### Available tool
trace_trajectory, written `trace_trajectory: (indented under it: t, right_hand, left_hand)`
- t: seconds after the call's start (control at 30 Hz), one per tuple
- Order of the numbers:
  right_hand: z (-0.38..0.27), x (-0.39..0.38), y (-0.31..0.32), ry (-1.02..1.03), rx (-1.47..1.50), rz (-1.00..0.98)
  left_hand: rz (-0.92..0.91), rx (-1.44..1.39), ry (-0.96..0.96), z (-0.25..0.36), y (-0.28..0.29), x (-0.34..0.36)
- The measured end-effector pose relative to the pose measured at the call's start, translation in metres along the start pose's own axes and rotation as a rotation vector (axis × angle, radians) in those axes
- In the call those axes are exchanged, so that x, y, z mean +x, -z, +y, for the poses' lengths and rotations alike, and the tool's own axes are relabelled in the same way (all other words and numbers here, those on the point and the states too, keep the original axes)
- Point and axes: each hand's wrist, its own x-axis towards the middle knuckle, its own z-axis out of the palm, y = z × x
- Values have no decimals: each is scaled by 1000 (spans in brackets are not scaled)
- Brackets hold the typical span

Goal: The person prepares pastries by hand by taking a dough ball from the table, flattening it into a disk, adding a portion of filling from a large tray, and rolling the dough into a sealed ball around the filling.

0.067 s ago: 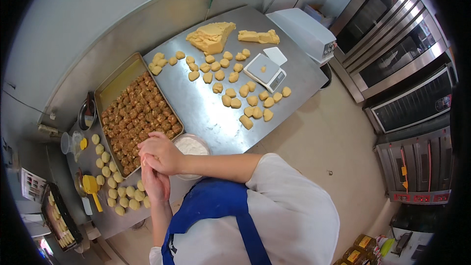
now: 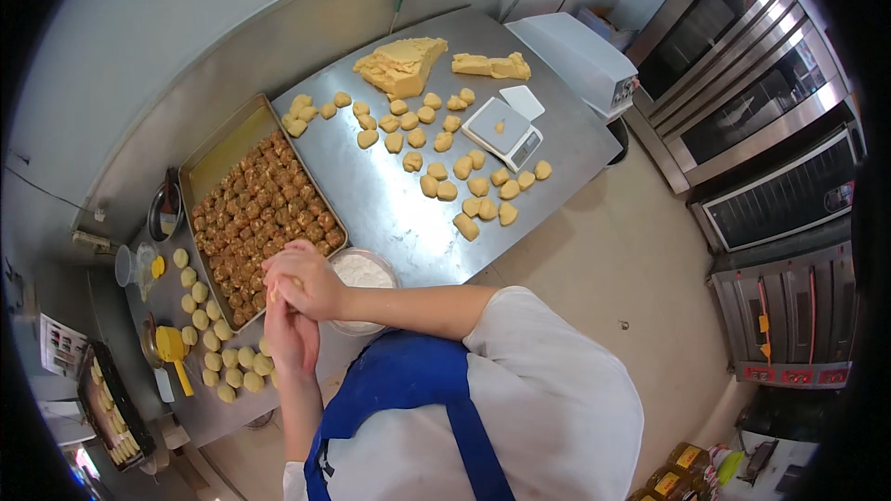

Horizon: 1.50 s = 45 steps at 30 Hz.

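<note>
My right hand [image 2: 314, 284] is cupped over my left hand [image 2: 291, 334], the two closed together at the near edge of a metal tray [image 2: 215, 160]. Whatever lies between the palms is hidden by my fingers. Rows of brown filling balls [image 2: 251, 213] fill most of the tray beneath and beyond my hands. Just right of them stands a clear bowl of white flour [image 2: 364, 271], partly behind my right wrist. Round pale dough balls [image 2: 234, 378] lie on the table to the left of my left hand.
Farther off on the steel table [image 2: 399, 213] are loose dough pieces [image 2: 462, 167], a big dough block [image 2: 401, 67], a dough strip [image 2: 492, 66] and a white scale [image 2: 502, 133]. A yellow-handled tool [image 2: 172, 348] and a dark bowl [image 2: 165, 213] sit left. Ovens [image 2: 742, 65] line the right.
My right hand has shifted slightly over the left, its fingers raised and curled a little more. Both hands stay together; the things on the table keep their places.
</note>
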Motion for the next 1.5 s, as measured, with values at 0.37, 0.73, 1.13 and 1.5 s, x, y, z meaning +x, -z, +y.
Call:
trace_trajectory:
  t: [0.37, 0.73, 1.13, 1.5]
  right_hand:
    - [-1, -4, -8, 99, -76, -59]
    - [1, 5, 1, 51, 53, -136]
    - [-5, 13, 2, 27, 90, -167]
    - [2, 5, -6, 144, -7, -176]
  left_hand:
    - [93, 105, -77, -7, 6, -9]
    - [19, 45, -1, 0, 19, -3]
    - [27, 121, -47, 2, 25, 1]
    - [47, 230, -176, -16, 15, -5]
